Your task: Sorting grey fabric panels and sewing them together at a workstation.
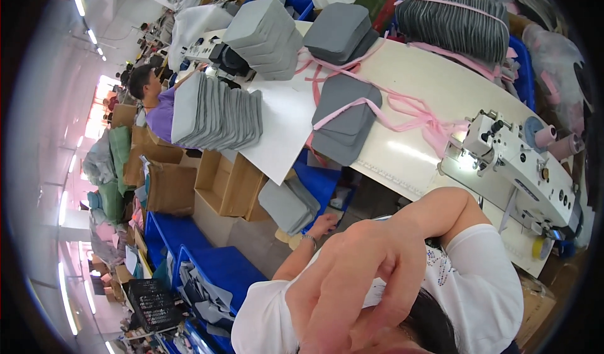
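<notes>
Very close to the camera, my right hand is raised, its arm bent at the elbow. Its fingers are curled and pressed together; whatever they grip is hidden. My left hand, with a bracelet at the wrist, is low beside a small stack of grey fabric pads. Its fingers are loosely bent and I see nothing in them. Beyond it, a dark grey pad stack lies on the white sewing table, crossed by a pink strip. That strip trails to the white sewing machine.
Light grey pad stacks stand at the table's left side. A tied row of dark pads is at the back. Blue bins and cardboard boxes fill the left. A co-worker in purple sits at another machine. Pink thread cones top the right machine.
</notes>
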`<move>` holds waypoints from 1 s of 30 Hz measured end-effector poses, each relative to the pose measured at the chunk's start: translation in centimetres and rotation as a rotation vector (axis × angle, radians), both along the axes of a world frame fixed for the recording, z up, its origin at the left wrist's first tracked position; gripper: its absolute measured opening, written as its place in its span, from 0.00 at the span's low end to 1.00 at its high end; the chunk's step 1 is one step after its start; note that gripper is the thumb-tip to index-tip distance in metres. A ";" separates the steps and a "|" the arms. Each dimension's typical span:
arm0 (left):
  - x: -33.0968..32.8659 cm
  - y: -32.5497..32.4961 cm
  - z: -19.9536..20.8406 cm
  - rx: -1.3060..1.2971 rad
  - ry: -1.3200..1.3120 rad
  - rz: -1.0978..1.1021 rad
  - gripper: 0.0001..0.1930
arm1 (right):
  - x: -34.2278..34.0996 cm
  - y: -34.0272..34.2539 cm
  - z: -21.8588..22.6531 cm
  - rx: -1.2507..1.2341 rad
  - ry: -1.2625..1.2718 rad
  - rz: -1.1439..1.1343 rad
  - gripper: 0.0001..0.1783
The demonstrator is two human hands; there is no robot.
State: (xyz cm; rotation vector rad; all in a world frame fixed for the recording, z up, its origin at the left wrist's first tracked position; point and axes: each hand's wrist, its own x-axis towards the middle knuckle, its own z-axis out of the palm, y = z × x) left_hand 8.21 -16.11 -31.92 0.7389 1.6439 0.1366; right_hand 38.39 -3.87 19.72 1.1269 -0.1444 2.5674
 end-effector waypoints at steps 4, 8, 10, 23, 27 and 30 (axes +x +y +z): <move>1.9 2.8 8.1 0.056 0.053 0.079 0.21 | 1.8 1.6 -1.1 -0.042 0.058 0.008 0.25; 1.8 0.5 7.9 0.379 0.199 -0.118 0.21 | 2.7 7.7 -3.9 0.797 -0.068 -0.335 0.16; 3.2 -0.1 10.3 0.715 0.319 -0.380 0.21 | 2.3 9.3 -9.2 0.903 -0.381 -0.487 0.16; 4.8 15.0 20.5 0.624 0.114 0.291 0.21 | 3.6 13.6 -34.0 0.993 -2.009 -1.530 0.16; 2.3 22.5 21.0 0.782 0.195 0.219 0.24 | 2.7 16.4 -33.3 0.591 -2.188 -0.806 0.20; 1.3 29.2 20.5 0.881 0.191 0.123 0.26 | 1.4 16.8 -35.9 0.485 -2.168 -0.734 0.23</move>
